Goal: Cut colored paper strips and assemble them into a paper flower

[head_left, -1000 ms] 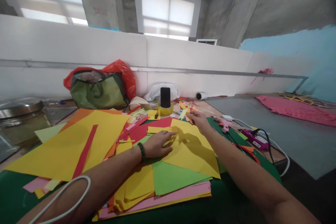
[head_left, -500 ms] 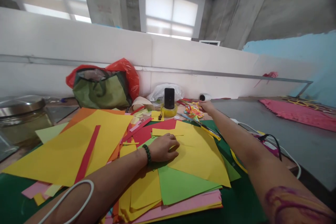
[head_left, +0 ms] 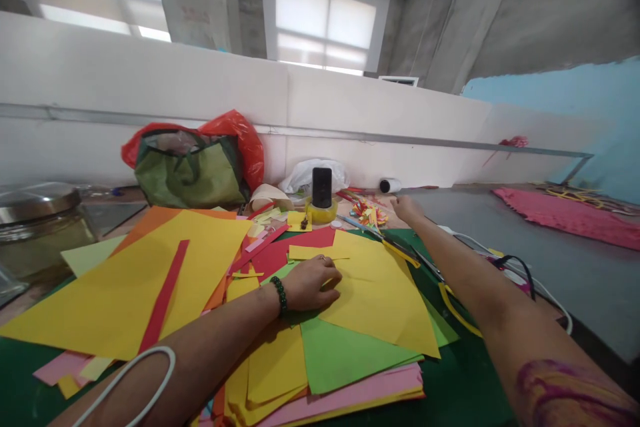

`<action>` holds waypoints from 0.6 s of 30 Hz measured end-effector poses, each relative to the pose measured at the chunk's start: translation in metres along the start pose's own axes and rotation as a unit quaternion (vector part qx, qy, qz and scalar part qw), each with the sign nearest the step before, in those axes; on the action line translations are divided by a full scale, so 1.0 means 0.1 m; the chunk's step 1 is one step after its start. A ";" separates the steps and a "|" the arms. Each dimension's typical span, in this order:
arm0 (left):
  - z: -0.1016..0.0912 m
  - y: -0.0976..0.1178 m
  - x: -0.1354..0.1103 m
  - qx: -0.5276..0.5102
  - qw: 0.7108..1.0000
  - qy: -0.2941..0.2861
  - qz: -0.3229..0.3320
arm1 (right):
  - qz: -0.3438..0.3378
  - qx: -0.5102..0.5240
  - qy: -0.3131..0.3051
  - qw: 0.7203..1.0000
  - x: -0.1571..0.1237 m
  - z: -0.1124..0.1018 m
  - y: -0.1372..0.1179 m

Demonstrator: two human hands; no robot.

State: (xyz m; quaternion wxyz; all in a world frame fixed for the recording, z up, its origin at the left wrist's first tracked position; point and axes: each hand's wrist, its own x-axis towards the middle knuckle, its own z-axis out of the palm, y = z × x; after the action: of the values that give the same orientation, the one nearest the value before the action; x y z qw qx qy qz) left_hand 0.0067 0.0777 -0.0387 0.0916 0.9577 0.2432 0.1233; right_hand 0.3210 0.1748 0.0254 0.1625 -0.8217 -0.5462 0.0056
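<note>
My left hand (head_left: 314, 283) rests on a large yellow paper sheet (head_left: 383, 300), its fingers loosely bent, with thumb and fingertips apart. A narrow yellow paper strip (head_left: 313, 252) lies just beyond its knuckles. Far out over the table, my right hand (head_left: 407, 208) has its fingers drawn together; whatever they hold, if anything, is hidden. To its left sits a heap of cut multicoloured paper pieces (head_left: 371, 215). Scissors (head_left: 385, 240) with yellow handles lie between this heap and the yellow sheet. Under the sheet is green paper (head_left: 350, 353) on a pile of coloured papers.
At left are a glass jar (head_left: 37, 233) and more yellow paper (head_left: 110, 280) bearing a red strip (head_left: 165, 297). A green bag (head_left: 187, 170) stands behind. A phone (head_left: 322, 187) leans upright in a tape roll (head_left: 323, 213). Beside my right forearm runs a white cable (head_left: 550, 293).
My right hand has drawn away from the multicoloured paper heap, a little to the right and nearer. Another tool beside my right forearm shows more fully. My left hand stays on the yellow sheet.
</note>
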 end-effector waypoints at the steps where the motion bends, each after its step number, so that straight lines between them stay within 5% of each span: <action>1: 0.00 0.00 0.00 0.003 1.000 0.000 -0.001 | -0.011 0.001 0.002 1.000 -0.09 -0.06 -0.02; 4: -0.01 0.01 0.00 0.014 1.000 -0.004 -0.001 | -0.080 0.019 -0.003 0.997 -0.58 -0.15 -0.09; 7: -0.02 0.04 -0.01 0.034 0.999 -0.007 0.001 | -0.219 0.055 -0.037 0.973 -1.42 -0.04 -0.09; 10: -0.02 0.06 -0.02 0.065 0.998 -0.011 0.008 | -0.465 0.112 0.019 0.878 -2.33 0.10 0.06; 12: -0.03 0.07 -0.02 0.091 0.996 0.002 0.005 | -0.487 0.154 0.121 0.852 -2.79 0.11 0.23; 18: -0.28 0.23 0.05 0.181 0.981 0.072 -0.017 | -0.339 0.205 0.245 0.885 -3.27 -0.14 0.83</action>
State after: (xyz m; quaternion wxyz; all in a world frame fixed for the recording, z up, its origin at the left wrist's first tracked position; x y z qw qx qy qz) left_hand 0.0134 0.0634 -0.0057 -0.0993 0.9429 0.2834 0.1440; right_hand 0.2664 -0.1519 -0.0393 0.4482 -0.5098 -0.7209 -0.1396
